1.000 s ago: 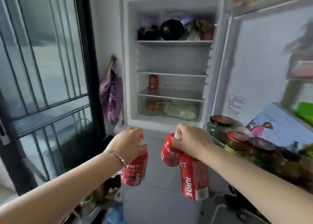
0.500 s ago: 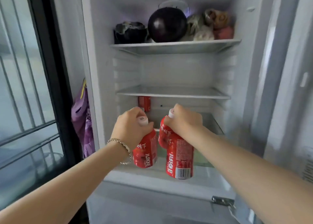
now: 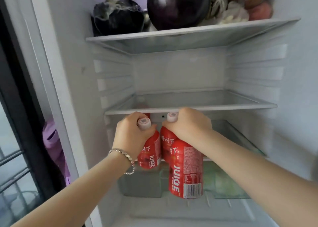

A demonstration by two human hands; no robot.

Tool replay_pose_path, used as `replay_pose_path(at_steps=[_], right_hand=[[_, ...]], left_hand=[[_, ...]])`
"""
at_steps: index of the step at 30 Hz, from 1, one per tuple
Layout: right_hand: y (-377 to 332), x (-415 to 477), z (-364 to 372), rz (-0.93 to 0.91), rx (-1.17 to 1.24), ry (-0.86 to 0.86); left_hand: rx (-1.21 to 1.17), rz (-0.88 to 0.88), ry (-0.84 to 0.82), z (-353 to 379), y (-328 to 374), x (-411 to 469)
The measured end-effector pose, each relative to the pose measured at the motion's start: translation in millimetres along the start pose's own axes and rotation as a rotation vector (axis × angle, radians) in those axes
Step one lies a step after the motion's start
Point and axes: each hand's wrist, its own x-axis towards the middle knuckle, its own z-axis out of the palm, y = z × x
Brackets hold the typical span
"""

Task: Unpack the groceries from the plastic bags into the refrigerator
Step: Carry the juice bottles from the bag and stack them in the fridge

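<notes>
Gripped one red juice bottle (image 3: 151, 156) by its neck in the left hand (image 3: 132, 134) and two more bottles (image 3: 186, 171) by their necks in the right hand (image 3: 187, 125), fingers curled tight, all held at the mouth of the open refrigerator (image 3: 72, 72), just below the middle shelf (image 3: 189, 104) and above the drawer (image 3: 142, 185). Looked mid-placement, likely needing a push further in, a level set-down, then a release without tipping the pair. Noted a dark eggplant (image 3: 177, 5) on the top shelf (image 3: 189, 36), with a purple cloth (image 3: 53, 146) and window bars (image 3: 12, 158) off to the left.
</notes>
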Motion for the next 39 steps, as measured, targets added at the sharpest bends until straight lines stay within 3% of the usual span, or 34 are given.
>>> replay_pose_path(at_steps=[7,12,18,21,25,30,34,39], right_hand=[[-11.5,0.3,3.7,0.103,-0.006,-0.027],[-21.5,0.9,3.0,0.156,-0.085,-0.001],[-26.7,10.2,1.0,0.133,-0.167,-0.023],[-18.4,11.0,6.8,0.161,-0.057,0.006],[-1.7,1.3,27.6,0.112,0.096,0.194],[10.0,-10.5,49.3,0.029,0.194,0.143],[21.2,-17.6,38.7,-0.076,0.087,0.32],[24.8,-11.7,1.5,-0.208,0.114,0.779]], left_hand=[[-0.04,0.054,-0.042,4.0,-23.3,11.3],[-0.263,-0.18,-0.093,13.6,-27.3,2.5],[-0.395,-0.264,-0.188,20.5,-23.5,14.5],[-0.402,-0.257,-0.31,19.4,-24.6,25.6],[-0.438,-0.274,-0.336,19.0,-23.2,26.5],[-0.322,-0.253,-0.316,25.7,-12.7,20.8],[-0.321,-0.282,-0.265,31.3,-10.9,18.9],[-0.315,-0.291,-0.276,31.8,-12.6,19.3]])
